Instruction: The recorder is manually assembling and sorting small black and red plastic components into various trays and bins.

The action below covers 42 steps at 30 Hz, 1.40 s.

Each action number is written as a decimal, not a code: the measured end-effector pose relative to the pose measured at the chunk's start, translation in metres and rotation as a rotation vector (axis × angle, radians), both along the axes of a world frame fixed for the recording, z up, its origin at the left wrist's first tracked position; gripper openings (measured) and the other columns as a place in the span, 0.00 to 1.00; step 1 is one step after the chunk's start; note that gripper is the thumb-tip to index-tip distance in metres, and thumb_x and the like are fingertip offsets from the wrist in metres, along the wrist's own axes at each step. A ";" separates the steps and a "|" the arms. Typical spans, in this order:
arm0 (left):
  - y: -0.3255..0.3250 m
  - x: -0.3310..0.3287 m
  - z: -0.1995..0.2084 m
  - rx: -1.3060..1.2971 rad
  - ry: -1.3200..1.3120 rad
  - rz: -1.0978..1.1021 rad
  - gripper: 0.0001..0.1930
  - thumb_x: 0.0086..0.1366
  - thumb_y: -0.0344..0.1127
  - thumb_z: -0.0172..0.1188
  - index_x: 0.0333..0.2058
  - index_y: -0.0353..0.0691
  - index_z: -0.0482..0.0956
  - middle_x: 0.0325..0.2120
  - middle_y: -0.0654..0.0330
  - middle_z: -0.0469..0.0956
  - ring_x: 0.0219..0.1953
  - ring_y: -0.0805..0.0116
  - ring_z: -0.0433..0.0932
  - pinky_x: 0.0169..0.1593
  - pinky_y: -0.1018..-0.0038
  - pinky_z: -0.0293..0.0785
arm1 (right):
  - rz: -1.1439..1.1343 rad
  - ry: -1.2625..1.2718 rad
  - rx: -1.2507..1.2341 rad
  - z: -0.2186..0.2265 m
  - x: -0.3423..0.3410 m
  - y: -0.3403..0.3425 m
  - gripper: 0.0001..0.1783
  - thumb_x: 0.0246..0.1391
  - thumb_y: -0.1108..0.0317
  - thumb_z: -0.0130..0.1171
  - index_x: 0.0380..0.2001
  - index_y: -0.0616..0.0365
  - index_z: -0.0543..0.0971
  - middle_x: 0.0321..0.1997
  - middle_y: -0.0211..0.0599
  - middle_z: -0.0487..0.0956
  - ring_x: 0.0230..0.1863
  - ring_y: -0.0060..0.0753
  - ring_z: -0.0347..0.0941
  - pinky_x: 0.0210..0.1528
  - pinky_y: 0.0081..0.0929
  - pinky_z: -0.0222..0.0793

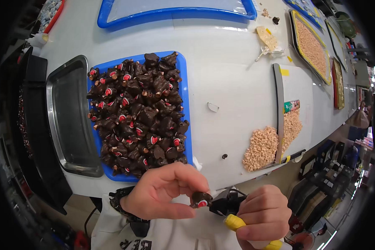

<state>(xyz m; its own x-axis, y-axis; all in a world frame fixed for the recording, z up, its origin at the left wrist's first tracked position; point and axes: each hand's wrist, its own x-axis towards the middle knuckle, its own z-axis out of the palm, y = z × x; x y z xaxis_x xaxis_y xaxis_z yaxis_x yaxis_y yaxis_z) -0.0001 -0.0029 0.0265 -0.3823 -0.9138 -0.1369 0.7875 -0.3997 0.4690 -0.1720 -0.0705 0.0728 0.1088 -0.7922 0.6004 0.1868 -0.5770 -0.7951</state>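
My left hand is closed, pinching a small dark-brown figurine with a red-and-white patch between thumb and fingertips. To its right, my right hand is wrapped round a small squeeze bottle with a yellow tip; most of the bottle is hidden by my fingers. Both hands are near my body, at the table's front edge. Beyond my left hand, a blue tray is heaped with many similar brown figurines, several showing red-and-white patches.
An empty metal tray stands left of the blue tray. Small tan pieces lie piled against a dark strip at right. A larger blue tray is at the back. One dark bit and a clear scrap lie mid-table.
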 end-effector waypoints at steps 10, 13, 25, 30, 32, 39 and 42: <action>-0.007 -0.001 0.000 0.128 0.024 0.017 0.21 0.47 0.16 0.62 0.42 0.27 0.68 0.40 0.43 0.69 0.43 0.57 0.72 0.47 0.66 0.70 | 0.179 0.177 -0.060 -0.007 -0.010 -0.005 0.32 0.58 0.44 0.42 0.23 0.66 0.75 0.11 0.33 0.69 0.10 0.28 0.62 0.12 0.22 0.53; -0.006 0.001 0.002 0.135 0.039 0.021 0.21 0.47 0.16 0.62 0.42 0.26 0.69 0.40 0.43 0.69 0.44 0.56 0.72 0.47 0.65 0.70 | 0.302 0.564 -0.022 -0.003 -0.040 0.009 0.30 0.50 0.39 0.53 0.43 0.50 0.62 0.17 0.29 0.75 0.18 0.31 0.69 0.18 0.23 0.64; -0.008 0.006 0.001 0.139 0.019 0.034 0.21 0.47 0.16 0.63 0.42 0.26 0.69 0.40 0.43 0.69 0.43 0.57 0.73 0.47 0.65 0.71 | 0.228 0.167 -0.154 -0.019 -0.009 -0.008 0.30 0.59 0.45 0.42 0.26 0.66 0.74 0.12 0.34 0.71 0.10 0.28 0.63 0.12 0.21 0.54; -0.008 0.006 0.002 0.143 0.015 0.034 0.21 0.47 0.17 0.63 0.41 0.26 0.69 0.40 0.44 0.69 0.42 0.58 0.73 0.47 0.65 0.71 | 0.239 0.185 -0.151 -0.019 -0.006 -0.011 0.31 0.59 0.45 0.42 0.26 0.66 0.74 0.11 0.34 0.70 0.10 0.28 0.62 0.11 0.22 0.54; -0.009 0.006 0.002 0.140 0.011 0.037 0.21 0.47 0.16 0.63 0.41 0.26 0.69 0.40 0.44 0.69 0.42 0.58 0.73 0.47 0.65 0.71 | 0.246 0.207 -0.142 -0.017 -0.004 -0.012 0.31 0.59 0.45 0.42 0.25 0.67 0.74 0.11 0.34 0.70 0.10 0.28 0.62 0.11 0.22 0.54; -0.009 0.005 0.003 0.154 0.017 0.039 0.21 0.46 0.16 0.63 0.41 0.26 0.69 0.39 0.44 0.69 0.42 0.58 0.73 0.47 0.66 0.71 | 0.178 0.149 -0.117 -0.018 -0.001 -0.006 0.30 0.59 0.46 0.43 0.25 0.67 0.74 0.12 0.35 0.70 0.10 0.28 0.62 0.11 0.22 0.54; -0.007 0.004 0.000 0.107 -0.004 0.045 0.21 0.46 0.16 0.63 0.41 0.27 0.69 0.39 0.44 0.70 0.41 0.57 0.73 0.46 0.66 0.71 | 0.223 0.258 -0.048 -0.008 0.002 -0.013 0.29 0.60 0.47 0.43 0.25 0.66 0.74 0.12 0.34 0.70 0.10 0.28 0.61 0.11 0.23 0.54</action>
<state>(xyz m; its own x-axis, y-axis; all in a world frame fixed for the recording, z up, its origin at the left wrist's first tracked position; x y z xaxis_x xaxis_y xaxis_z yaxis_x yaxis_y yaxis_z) 0.0036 -0.0100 0.0270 -0.3406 -0.9102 -0.2358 0.8040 -0.4119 0.4289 -0.1698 -0.0830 0.0649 0.4290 -0.7036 0.5665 0.1087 -0.5824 -0.8056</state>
